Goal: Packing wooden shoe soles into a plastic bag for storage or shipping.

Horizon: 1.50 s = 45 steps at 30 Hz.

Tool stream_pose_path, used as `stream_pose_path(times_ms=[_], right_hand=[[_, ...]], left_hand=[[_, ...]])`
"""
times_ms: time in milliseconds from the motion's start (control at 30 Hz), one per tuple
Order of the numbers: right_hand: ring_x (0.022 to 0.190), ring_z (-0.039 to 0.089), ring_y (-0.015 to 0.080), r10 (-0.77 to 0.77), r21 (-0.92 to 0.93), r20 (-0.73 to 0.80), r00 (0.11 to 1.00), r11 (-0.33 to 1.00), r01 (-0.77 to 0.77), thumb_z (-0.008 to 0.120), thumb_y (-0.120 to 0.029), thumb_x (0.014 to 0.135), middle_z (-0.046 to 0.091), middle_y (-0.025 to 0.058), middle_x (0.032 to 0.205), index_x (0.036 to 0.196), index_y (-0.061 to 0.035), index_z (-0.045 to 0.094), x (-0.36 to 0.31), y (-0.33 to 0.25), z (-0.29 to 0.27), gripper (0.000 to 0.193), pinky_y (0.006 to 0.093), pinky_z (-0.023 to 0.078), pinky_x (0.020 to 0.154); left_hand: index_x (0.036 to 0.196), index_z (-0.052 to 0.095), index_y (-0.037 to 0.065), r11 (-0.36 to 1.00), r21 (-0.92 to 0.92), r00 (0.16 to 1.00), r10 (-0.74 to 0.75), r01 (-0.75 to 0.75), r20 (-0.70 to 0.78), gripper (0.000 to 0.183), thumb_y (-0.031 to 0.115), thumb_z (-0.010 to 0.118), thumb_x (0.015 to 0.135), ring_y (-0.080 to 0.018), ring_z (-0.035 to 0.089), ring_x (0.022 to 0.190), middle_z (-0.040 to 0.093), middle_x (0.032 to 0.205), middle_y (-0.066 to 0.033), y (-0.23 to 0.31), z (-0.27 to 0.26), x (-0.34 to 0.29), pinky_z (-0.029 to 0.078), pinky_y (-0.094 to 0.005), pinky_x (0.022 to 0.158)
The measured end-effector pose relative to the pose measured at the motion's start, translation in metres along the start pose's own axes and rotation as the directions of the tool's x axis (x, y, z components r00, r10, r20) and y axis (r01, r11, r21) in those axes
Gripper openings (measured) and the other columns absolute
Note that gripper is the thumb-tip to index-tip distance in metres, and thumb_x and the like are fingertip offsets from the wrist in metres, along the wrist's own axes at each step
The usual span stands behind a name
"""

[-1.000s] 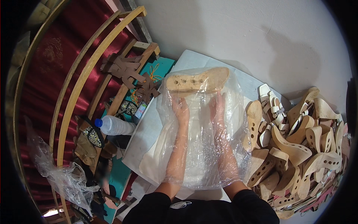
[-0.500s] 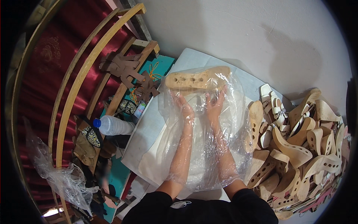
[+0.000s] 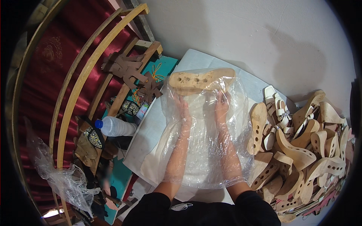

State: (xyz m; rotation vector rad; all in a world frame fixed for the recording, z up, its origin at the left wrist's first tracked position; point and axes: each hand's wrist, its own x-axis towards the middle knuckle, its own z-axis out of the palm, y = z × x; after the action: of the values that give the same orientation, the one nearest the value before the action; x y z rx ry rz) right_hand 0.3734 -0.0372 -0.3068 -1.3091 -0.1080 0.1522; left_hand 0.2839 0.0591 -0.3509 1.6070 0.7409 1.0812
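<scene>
Both my forearms reach into a large clear plastic bag [image 3: 203, 150], whose mouth lies around them near my elbows. At the bag's far end is a pale wooden shoe sole [image 3: 188, 81] with a row of round holes along its side, lying crosswise under the film. Against the sole's near left edge, my left hand [image 3: 182, 109] is closed, its fingertips partly hidden at the wood. My right hand [image 3: 222, 103] is closed at the near right part of the sole, fingers bent against it. Shine on the film blurs both grips.
A white-covered work surface [image 3: 145, 137] lies beneath. To the right is a heap of wooden wedge soles [image 3: 296, 148] with white sandals [image 3: 277, 105]. On the left are a blue-capped bottle [image 3: 118, 126], brown cut pieces [image 3: 126, 67], crumpled plastic [image 3: 71, 180] and a wooden frame [image 3: 85, 81].
The sole has shifted slightly right and down. My right hand has moved a little to the right, and my forearms are farther apart, with the bag spread wider between them.
</scene>
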Motion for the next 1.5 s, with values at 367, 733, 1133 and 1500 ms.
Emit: stream_pose_path(times_ms=[367,733,1133,1500], right_hand=[[0.109,0.046,0.0233,0.065,-0.215,-0.041,0.997,0.974,-0.072,0.052,-0.037,0.087,0.048,0.0195,0.119,0.125,0.0062,0.038,0.033,0.019,-0.012,0.059,0.0336,0.034,0.093],[0.127,0.027,0.0305,-0.21,-0.493,0.159,0.965,0.83,0.262,0.054,-0.025,0.087,0.025,0.0177,0.137,0.136,-0.0038,0.021,-0.008,0.015,-0.014,0.063,0.0363,0.029,0.1],[0.098,0.05,0.0279,0.162,0.756,0.567,0.808,0.288,-0.588,0.04,-0.057,0.084,0.05,0.008,0.109,0.132,-0.0113,0.03,-0.077,-0.013,-0.116,0.066,0.0456,0.041,0.085],[0.119,0.037,0.0281,0.263,0.282,0.15,0.953,0.913,-0.296,0.058,-0.023,0.084,0.025,0.0165,0.136,0.138,-0.0126,0.006,-0.087,-0.019,-0.074,0.076,0.0417,0.036,0.094]], left_hand=[[0.138,-0.004,0.002,0.996,-0.094,0.959,0.03,-0.004,0.282,0.088,0.051,0.044,0.083,-0.0279,-0.006,0.134,-0.005,0.145,-0.0169,0.011,0.001,0.01,-0.005,-0.0387,0.107],[0.137,0.011,-0.001,0.95,0.299,0.989,0.055,-0.094,0.137,0.078,0.023,0.059,0.08,-0.0355,0.015,0.131,0.015,0.141,-0.0217,0.055,0.016,-0.014,0.019,-0.04,0.106],[0.133,0.023,-0.004,0.936,0.326,0.971,-0.188,0.132,0.149,0.058,0.023,0.047,0.088,-0.0324,0.02,0.13,0.026,0.138,-0.0213,0.079,-0.088,-0.082,0.017,-0.0373,0.106],[0.133,0.019,-0.006,0.903,0.431,0.965,-0.118,0.005,0.236,0.068,0.025,0.053,0.083,-0.0367,0.024,0.126,0.026,0.135,-0.0257,0.058,-0.071,-0.074,0.019,-0.0392,0.104]])
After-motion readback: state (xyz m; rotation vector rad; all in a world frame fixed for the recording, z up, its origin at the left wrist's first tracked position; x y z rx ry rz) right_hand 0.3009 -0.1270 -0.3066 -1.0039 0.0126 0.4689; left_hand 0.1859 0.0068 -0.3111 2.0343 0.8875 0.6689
